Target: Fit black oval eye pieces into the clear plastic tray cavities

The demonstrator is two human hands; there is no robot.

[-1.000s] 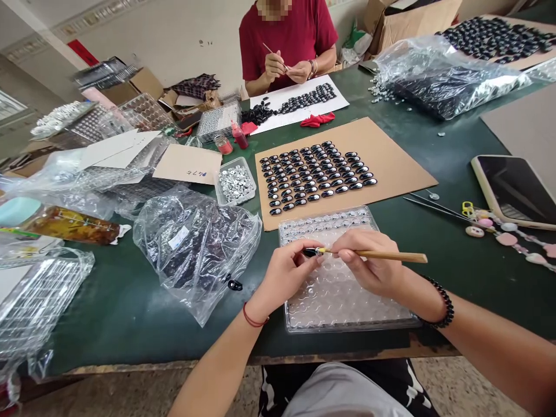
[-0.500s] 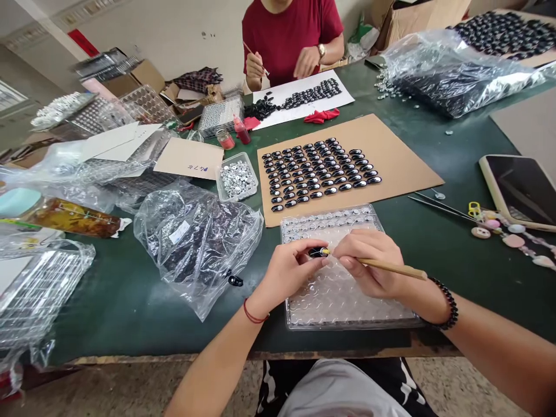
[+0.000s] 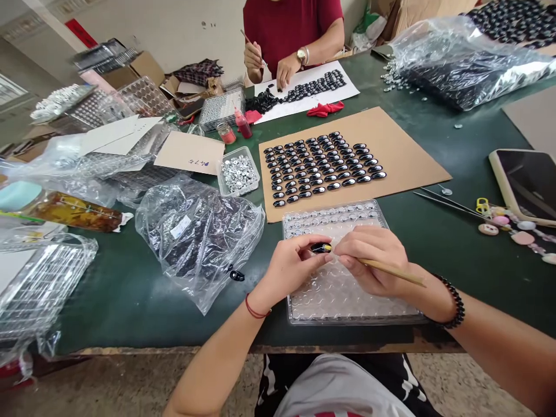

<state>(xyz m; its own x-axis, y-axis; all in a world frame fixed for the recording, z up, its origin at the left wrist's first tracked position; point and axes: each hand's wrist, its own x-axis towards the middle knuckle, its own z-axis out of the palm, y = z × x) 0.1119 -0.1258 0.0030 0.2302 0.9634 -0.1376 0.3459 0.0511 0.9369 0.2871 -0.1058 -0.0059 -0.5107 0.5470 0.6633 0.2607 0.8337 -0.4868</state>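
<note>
We see even, moderately bright indoor light, with only soft shadows around our left hand [image 3: 289,267] and right hand [image 3: 376,260]. Glare breaks into white streaks on the crumpled plastic bag [image 3: 200,231] and the black-filled bag [image 3: 469,75]; the bench [image 3: 130,307] takes a dull sheen. Wide-angle distortion stretches the edges, and we find the far left smeared, the centre crisper.

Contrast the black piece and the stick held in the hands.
The black piece is dark and glossy, with a yellow patch at one end; the stick is tan. The black piece is short and rounded; the stick is long and thin. The left hand holds the black piece, the right hand the stick. Both are over the tray.
</note>
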